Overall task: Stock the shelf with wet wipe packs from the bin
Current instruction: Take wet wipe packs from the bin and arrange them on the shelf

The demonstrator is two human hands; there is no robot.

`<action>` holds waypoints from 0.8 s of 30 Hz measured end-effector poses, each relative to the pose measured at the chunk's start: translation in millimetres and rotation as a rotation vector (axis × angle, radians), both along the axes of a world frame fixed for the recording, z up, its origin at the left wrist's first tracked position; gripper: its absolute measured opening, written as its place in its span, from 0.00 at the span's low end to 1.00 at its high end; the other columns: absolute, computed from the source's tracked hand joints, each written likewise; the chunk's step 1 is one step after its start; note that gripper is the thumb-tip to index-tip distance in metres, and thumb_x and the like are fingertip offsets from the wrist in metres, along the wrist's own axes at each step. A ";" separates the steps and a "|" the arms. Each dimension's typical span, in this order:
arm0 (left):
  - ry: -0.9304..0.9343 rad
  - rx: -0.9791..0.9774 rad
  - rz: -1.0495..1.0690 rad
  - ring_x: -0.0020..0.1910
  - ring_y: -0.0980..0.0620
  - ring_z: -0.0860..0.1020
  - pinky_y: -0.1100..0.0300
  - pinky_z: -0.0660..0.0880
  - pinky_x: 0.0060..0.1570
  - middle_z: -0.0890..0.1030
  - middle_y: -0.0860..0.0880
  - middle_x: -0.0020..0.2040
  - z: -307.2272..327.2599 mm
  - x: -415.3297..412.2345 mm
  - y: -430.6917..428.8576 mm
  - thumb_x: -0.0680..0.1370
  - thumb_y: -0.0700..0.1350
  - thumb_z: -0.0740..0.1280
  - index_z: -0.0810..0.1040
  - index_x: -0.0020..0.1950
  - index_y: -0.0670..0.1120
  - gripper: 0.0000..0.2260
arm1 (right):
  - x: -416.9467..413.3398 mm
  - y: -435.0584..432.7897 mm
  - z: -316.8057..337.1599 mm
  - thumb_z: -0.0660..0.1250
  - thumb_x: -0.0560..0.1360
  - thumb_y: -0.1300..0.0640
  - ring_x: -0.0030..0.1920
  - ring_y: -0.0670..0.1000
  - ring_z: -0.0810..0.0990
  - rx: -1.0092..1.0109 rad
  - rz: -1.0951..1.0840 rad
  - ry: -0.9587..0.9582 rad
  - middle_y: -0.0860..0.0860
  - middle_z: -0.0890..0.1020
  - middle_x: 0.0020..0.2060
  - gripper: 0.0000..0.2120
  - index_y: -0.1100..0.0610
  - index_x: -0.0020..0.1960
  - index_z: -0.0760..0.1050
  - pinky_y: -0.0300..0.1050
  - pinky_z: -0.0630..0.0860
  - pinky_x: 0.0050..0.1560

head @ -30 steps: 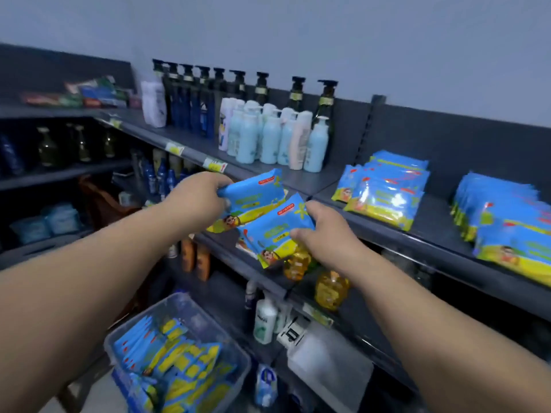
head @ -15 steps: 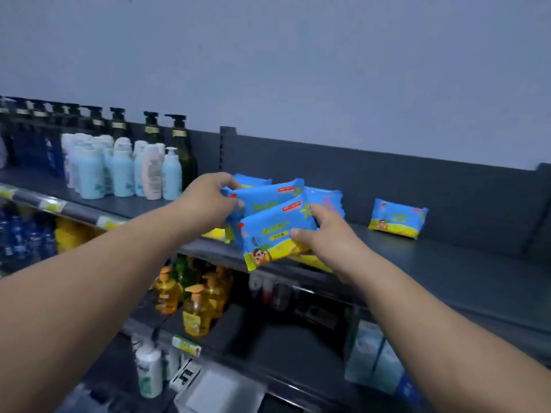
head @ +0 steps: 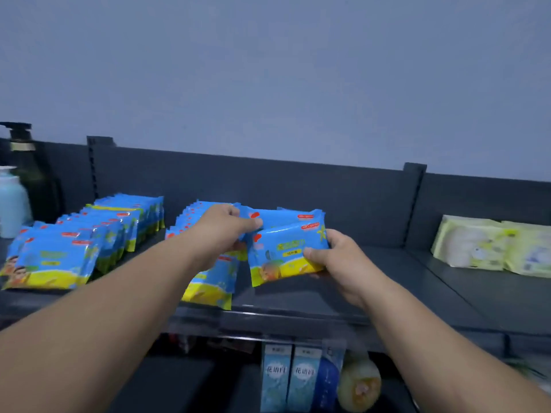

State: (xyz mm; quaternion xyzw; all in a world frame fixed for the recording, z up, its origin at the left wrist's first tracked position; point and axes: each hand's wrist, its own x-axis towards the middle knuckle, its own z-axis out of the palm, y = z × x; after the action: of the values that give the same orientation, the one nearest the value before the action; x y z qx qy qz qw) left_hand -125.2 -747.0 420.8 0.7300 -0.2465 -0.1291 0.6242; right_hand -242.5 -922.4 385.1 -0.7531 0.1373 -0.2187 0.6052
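Wet wipe packs [head: 284, 253] are joining two stocked shelf rows [head: 74, 245], left hand [head: 222, 226] and right hand [head: 340, 259] each gripping one.

Held wipe pack [head: 286, 254] reads "10片装"; boxes [head: 275, 380] "花清白"

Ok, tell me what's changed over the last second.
The left hand and right hand carried their wet wipe packs up from near the bin and rightward along the shelf, to just right of the second stocked row. The bin has left the view. Unchanged: each hand still grips a pack; nothing released.
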 end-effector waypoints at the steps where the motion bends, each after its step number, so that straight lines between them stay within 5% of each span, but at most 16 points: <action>1: 0.036 0.015 -0.025 0.27 0.51 0.77 0.47 0.76 0.49 0.79 0.47 0.34 -2.2 6.1 -7.7 0.66 0.47 0.76 0.70 0.37 0.47 0.15 | 2.2 -4.6 -1.6 0.66 0.76 0.68 0.39 0.48 0.83 0.029 -0.023 0.005 0.53 0.85 0.46 0.08 0.56 0.52 0.76 0.40 0.77 0.33; 4: 0.078 0.090 -0.146 0.25 0.56 0.76 0.55 0.77 0.44 0.81 0.51 0.36 -7.5 20.3 -32.6 0.69 0.42 0.75 0.76 0.45 0.48 0.10 | 9.9 -18.1 -3.5 0.66 0.77 0.66 0.43 0.52 0.83 0.084 -0.090 0.019 0.54 0.85 0.49 0.09 0.57 0.55 0.75 0.44 0.77 0.36; 7: -0.063 0.173 -0.193 0.35 0.56 0.80 0.60 0.75 0.36 0.82 0.50 0.44 -8.5 38.2 -59.4 0.71 0.37 0.74 0.74 0.57 0.47 0.18 | 24.8 -34.0 -2.6 0.66 0.77 0.66 0.44 0.54 0.83 0.111 -0.201 0.045 0.54 0.84 0.49 0.09 0.57 0.55 0.73 0.51 0.79 0.44; 10: -0.149 0.253 -0.137 0.46 0.50 0.81 0.55 0.79 0.44 0.82 0.49 0.48 -10.6 62.2 -86.2 0.68 0.39 0.76 0.73 0.54 0.47 0.18 | 43.1 -52.6 0.0 0.70 0.75 0.64 0.48 0.54 0.84 0.061 -0.286 0.089 0.54 0.83 0.50 0.12 0.55 0.53 0.70 0.51 0.81 0.48; 16: -0.211 0.416 -0.074 0.49 0.46 0.79 0.50 0.79 0.52 0.79 0.47 0.51 -22.9 106.6 -135.7 0.68 0.39 0.75 0.72 0.54 0.45 0.19 | 89.9 -82.6 -12.5 0.73 0.66 0.61 0.49 0.51 0.83 -0.072 -0.382 0.207 0.51 0.83 0.50 0.19 0.54 0.55 0.72 0.53 0.81 0.54; 24: -0.284 0.567 -0.045 0.46 0.51 0.76 0.57 0.75 0.44 0.75 0.50 0.49 -33.8 138.6 -175.9 0.72 0.40 0.71 0.67 0.57 0.45 0.19 | 131.3 -114.4 -27.3 0.71 0.72 0.65 0.49 0.50 0.82 -0.076 -0.430 0.250 0.49 0.82 0.49 0.15 0.51 0.53 0.72 0.51 0.80 0.54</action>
State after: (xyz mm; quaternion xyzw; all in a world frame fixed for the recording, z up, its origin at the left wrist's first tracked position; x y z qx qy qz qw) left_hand 13.4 -922.9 387.1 0.8800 -0.3016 -0.1033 0.3521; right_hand -111.2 -1036.9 357.8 -0.7499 0.3599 -0.2529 0.4941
